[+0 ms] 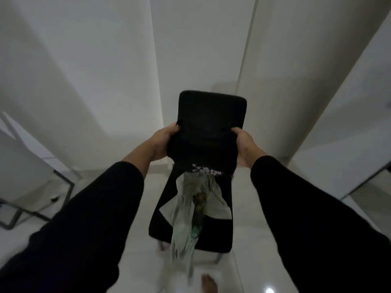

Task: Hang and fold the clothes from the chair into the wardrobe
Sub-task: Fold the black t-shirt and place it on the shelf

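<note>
A black chair point(212, 108) stands in front of me, its backrest at the top and its seat below. I hold a black garment point(201, 151) with a small floral patch above the seat. My left hand point(164, 140) grips its left edge and my right hand point(245, 145) grips its right edge. A pale green garment point(190, 210) with a printed strip lies crumpled on the seat and hangs over the front edge toward the floor.
White walls and a wide white column point(285, 81) rise behind the chair. A metal-framed white piece of furniture point(31, 166) stands at the left. Another dark-framed edge point(364, 182) shows at the right. My bare foot point(209, 282) rests on the glossy white floor.
</note>
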A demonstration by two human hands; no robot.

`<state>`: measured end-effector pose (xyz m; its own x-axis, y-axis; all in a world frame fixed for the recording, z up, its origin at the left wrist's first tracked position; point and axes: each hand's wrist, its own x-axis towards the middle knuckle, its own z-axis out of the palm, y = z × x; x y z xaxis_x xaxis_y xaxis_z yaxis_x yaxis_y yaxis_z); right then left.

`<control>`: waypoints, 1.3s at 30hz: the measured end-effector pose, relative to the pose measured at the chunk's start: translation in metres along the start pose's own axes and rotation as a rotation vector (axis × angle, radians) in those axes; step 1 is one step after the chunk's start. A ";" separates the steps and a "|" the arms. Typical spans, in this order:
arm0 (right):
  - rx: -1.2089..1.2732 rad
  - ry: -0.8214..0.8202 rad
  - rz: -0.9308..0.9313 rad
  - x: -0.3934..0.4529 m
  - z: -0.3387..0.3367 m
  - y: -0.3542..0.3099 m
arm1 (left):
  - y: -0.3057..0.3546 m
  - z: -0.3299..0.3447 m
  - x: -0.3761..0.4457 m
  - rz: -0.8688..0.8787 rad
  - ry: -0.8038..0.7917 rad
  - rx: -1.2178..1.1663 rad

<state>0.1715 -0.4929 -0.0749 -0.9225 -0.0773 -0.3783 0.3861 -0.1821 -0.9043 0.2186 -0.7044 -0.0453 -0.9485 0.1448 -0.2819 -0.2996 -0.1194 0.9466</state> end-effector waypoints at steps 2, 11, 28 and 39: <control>-0.026 0.050 0.129 -0.015 -0.010 0.073 | -0.063 -0.006 -0.026 -0.156 0.028 -0.040; -0.082 0.187 0.523 -0.092 -0.043 0.288 | -0.262 -0.033 -0.094 -0.551 -0.016 -0.088; -0.322 0.297 0.315 0.080 -0.055 0.239 | -0.250 -0.034 0.095 -0.321 0.200 0.013; -0.533 0.356 0.388 0.233 -0.097 0.282 | -0.347 -0.055 0.218 -0.444 0.536 0.644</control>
<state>0.0649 -0.4675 -0.4369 -0.6993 0.2995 -0.6491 0.7148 0.3002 -0.6316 0.1097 -0.6858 -0.4443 -0.7304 -0.4427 -0.5201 -0.6817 0.4259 0.5949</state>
